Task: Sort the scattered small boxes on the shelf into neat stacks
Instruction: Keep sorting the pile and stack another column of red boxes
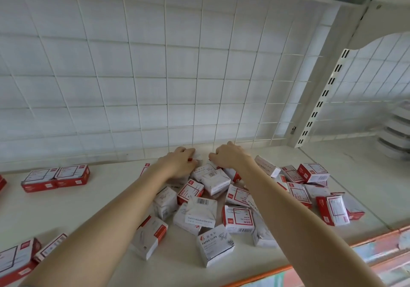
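- The small boxes [213,200] lie in a loose heap in the middle of the white shelf [93,207], tipped at all angles, some on their sides, many touching or overlapping.
- Both bare arms reach over the heap to its far edge, near the wire grid [155,76] at the back.
- The left hand [180,161] rests knuckles up on boxes at the rear of the heap, fingers curled down; a bit of red and white shows under it, but whether it grips a box cannot be told.
- The right hand [230,156] sits just beside it, fingers bent over the boxes below; its hold is also hidden.
- A pair of red boxes [56,178] lies side by side well to the left, apart from the heap.
- More boxes [20,258] sit at the near left corner.
- A slotted upright [321,100] stands at the right.
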A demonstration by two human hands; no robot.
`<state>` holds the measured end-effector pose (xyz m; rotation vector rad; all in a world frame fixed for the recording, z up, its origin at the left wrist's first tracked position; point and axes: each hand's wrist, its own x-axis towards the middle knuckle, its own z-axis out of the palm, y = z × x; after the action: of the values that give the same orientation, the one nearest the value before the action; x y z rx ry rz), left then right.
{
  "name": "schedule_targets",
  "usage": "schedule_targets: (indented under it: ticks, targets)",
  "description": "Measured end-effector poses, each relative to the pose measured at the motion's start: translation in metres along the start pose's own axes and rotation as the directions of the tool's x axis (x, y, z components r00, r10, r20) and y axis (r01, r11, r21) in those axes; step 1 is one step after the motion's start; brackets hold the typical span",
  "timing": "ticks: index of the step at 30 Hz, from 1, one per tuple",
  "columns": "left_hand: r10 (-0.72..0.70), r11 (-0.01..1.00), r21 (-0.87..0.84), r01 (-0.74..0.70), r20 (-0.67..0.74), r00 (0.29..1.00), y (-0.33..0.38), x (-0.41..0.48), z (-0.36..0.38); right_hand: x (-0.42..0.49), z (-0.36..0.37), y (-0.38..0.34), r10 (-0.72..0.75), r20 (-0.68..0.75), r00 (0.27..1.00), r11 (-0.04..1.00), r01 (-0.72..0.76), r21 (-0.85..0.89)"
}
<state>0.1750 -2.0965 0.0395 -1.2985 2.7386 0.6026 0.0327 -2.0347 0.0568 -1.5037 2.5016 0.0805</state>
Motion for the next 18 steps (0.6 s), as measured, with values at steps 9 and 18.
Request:
schedule_targets:
  ticks: [9, 18]
  targets:
    - [0.103, 0.994, -0.031, -0.101, 0.078, 0.992, 0.015, -0.011, 0.005, -0.029, 0.001, 0.012, -0.040, -0.017, 0.999, 0.997, 0.039, -0.064]
    - [0.144, 0.990, -0.005, -0.144, 0.101, 0.984, 0.024, -0.024, 0.010, -0.034, 0.000, 0.017, 0.050, -0.053, 0.997, 0.991, -0.056, -0.121]
